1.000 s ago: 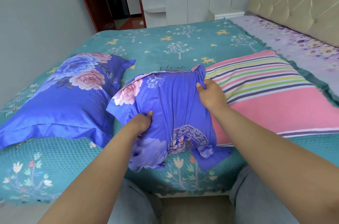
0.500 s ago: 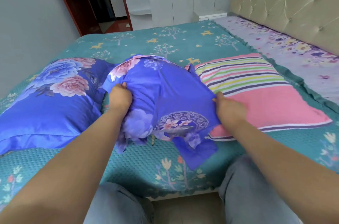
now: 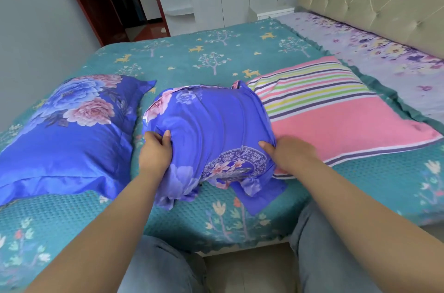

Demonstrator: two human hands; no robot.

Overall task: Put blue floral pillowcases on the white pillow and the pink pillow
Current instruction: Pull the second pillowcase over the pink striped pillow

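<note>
Working now: you are drawing the blue floral pillowcase point(image 3: 211, 134) over one end of the pink pillow point(image 3: 336, 122), which lies on the bed point(image 3: 216, 57).
Left hand point(image 3: 155, 153): fingers curled, gripping a bunch of the case's cloth at its left side.
Right hand point(image 3: 286, 154): on the case's right edge where it meets the pillow; the grip looks closed on the cloth, though the fingertips are hidden.
Finished pillow point(image 3: 64, 134): already cased, lying to the left, just beside.
Handling: thin, smooth cloth, light and likely slippery; the pillow is soft and will buckle.
Hold: take the open hem at both sides, and pull evenly.
</note>
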